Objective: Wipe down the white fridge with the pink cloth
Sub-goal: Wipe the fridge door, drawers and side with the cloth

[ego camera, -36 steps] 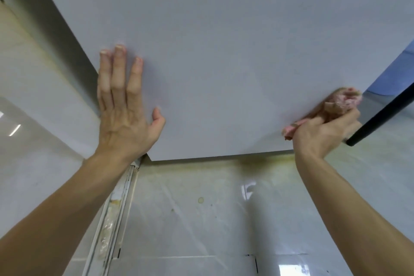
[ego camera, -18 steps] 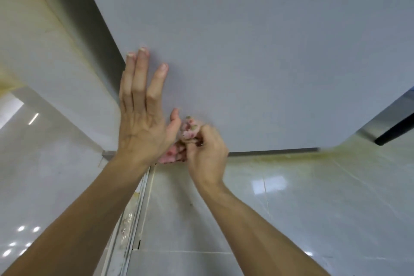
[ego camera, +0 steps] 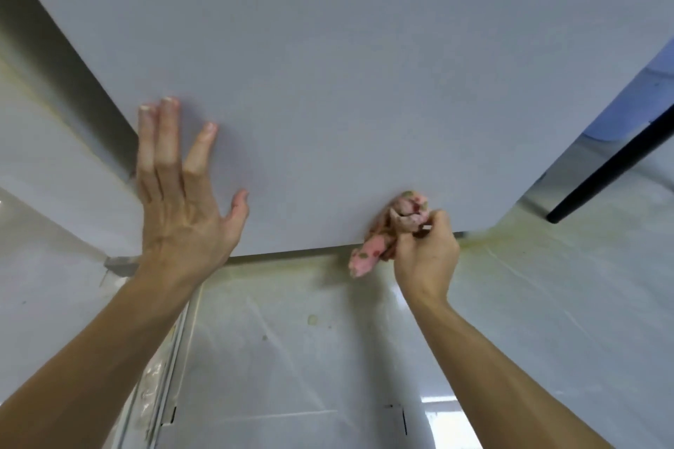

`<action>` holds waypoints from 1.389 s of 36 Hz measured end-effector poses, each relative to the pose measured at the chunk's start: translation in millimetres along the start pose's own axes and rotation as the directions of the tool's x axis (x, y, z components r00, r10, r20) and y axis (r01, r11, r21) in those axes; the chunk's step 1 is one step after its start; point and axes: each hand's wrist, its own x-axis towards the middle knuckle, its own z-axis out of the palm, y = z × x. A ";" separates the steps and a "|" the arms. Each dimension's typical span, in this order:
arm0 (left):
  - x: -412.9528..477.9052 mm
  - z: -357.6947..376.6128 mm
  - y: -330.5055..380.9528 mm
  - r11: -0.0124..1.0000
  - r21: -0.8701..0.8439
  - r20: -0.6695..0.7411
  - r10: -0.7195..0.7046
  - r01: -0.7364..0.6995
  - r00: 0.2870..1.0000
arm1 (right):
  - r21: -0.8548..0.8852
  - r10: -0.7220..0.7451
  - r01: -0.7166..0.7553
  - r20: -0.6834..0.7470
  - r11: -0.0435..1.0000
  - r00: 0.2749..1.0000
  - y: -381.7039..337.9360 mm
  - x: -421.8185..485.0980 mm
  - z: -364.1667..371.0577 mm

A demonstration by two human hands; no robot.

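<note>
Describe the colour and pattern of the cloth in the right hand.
Pink cloth with small greenish and dark red spots, bunched in the right hand; head view.

White fridge [ego camera: 364, 66]: panel runs off the top, left and right edges, full extent unseen; its lower right corner is smeared by blur. Pink cloth [ego camera: 368, 255]: mostly bunched inside the right hand [ego camera: 425, 255], only a wad above the fingers [ego camera: 436, 220] and a tail below showing; the spotted pattern is too soft to read. Left hand [ego camera: 182, 208]: palm side hidden against the panel, little finger not visible behind the others. Both forearms cut off at the bottom edge. Black bar [ego camera: 612, 164] at right leaves the frame; what it is cannot be told.
</note>
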 end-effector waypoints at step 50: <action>-5.2 -4.1 -6.6 1.000 0.014 0.039 -0.013 0.013 0.999 | 0.357 0.564 -0.663 0.349 0.658 0.748 -40.7 -80.4 120.2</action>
